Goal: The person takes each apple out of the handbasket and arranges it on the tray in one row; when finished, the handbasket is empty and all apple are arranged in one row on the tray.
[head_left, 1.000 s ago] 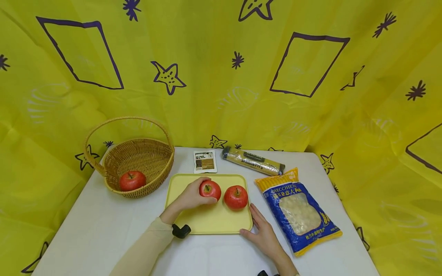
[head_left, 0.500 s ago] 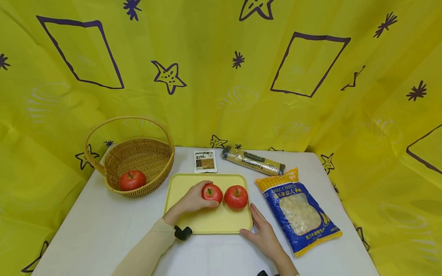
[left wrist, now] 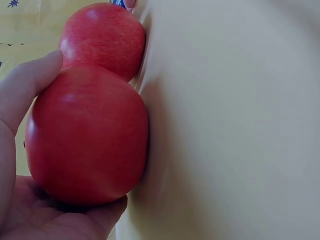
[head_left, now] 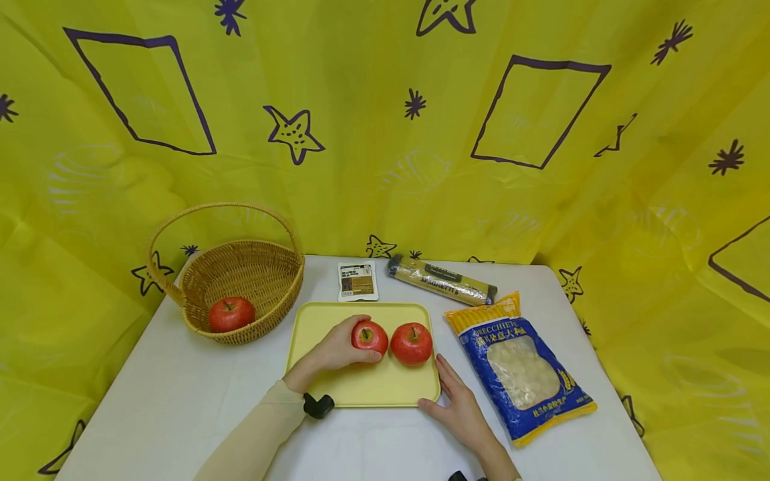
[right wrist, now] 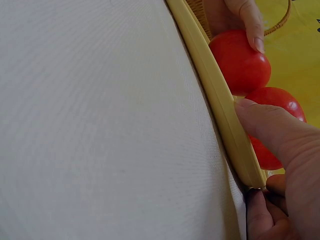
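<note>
My left hand [head_left: 338,347] grips a red apple [head_left: 369,338] low over the pale yellow tray [head_left: 361,394], thumb on one side and fingers on the other. Just right of it sits a second red apple [head_left: 412,344] on the tray, stem up. In the left wrist view the held apple [left wrist: 87,137] overlaps the other apple [left wrist: 102,40]. My right hand [head_left: 460,411] holds the tray by its near right corner; in the right wrist view the thumb lies over the tray's rim [right wrist: 220,105] and the fingers are curled at the corner.
A wicker basket [head_left: 279,294] with a tall handle stands back left, one red apple [head_left: 231,314] inside. Behind the tray lie a small white-and-brown packet [head_left: 357,281] and a spaghetti pack [head_left: 442,280]. A blue orecchiette bag [head_left: 523,374] lies on the right. Yellow curtain [head_left: 361,187] surrounds the table.
My left hand has moved slightly right and toward me with its apple, closer to the second apple, then stayed there. The right hand has kept its place at the tray corner.
</note>
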